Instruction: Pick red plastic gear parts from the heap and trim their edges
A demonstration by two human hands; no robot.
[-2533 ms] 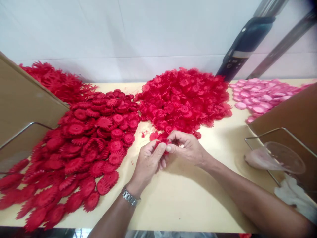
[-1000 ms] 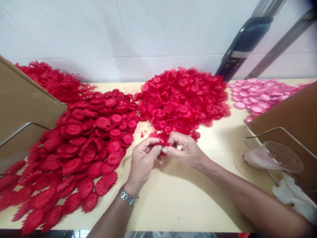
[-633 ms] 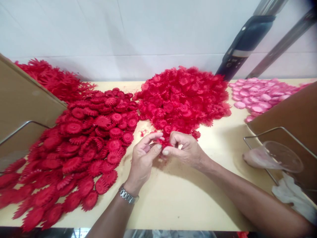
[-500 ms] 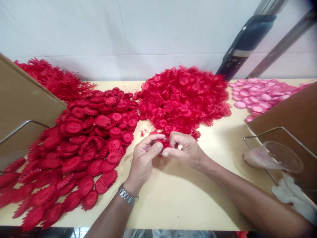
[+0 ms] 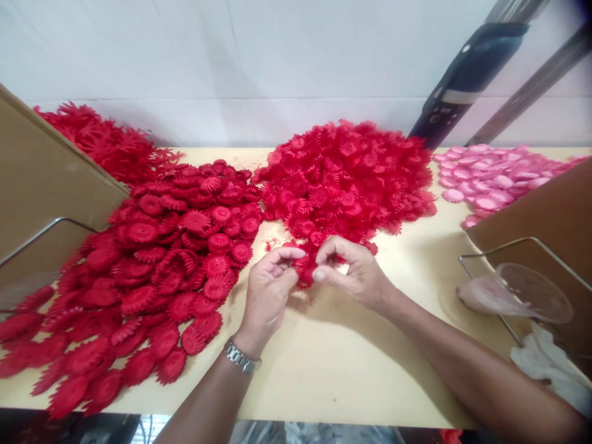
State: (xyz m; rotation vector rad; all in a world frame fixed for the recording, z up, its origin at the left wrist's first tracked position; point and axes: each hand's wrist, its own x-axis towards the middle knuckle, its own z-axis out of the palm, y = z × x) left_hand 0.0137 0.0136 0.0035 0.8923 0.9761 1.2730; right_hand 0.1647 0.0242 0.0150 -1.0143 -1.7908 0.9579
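Observation:
A small red fabric flower piece [image 5: 304, 271] with a fringed edge sits between my two hands, over the front of the middle red heap. My left hand [image 5: 272, 280], a metal watch on its wrist, pinches this piece between thumb and fingers. Just right of it is my right hand [image 5: 354, 271], its thumb and forefinger apart and close to the piece's edge. Whether they touch it I cannot tell. Behind the hands rises a heap of thin red fringed flower pieces [image 5: 346, 179]. To the left spreads a pile of darker red, thicker round flower pieces [image 5: 161, 271].
Red strip-like petals [image 5: 106, 145] lie at the back left by a cardboard panel [image 5: 55, 166]. Pink round pieces [image 5: 494, 176] lie at the back right. A brown box [image 5: 546, 228], a wire frame [image 5: 499, 246], a clear plastic cup [image 5: 531, 293] and white tissue [image 5: 548, 364] stand right.
My right thumb and forefinger have parted and drawn slightly right, away from the flower piece. My left hand keeps its pinch. The whole view has shifted slightly.

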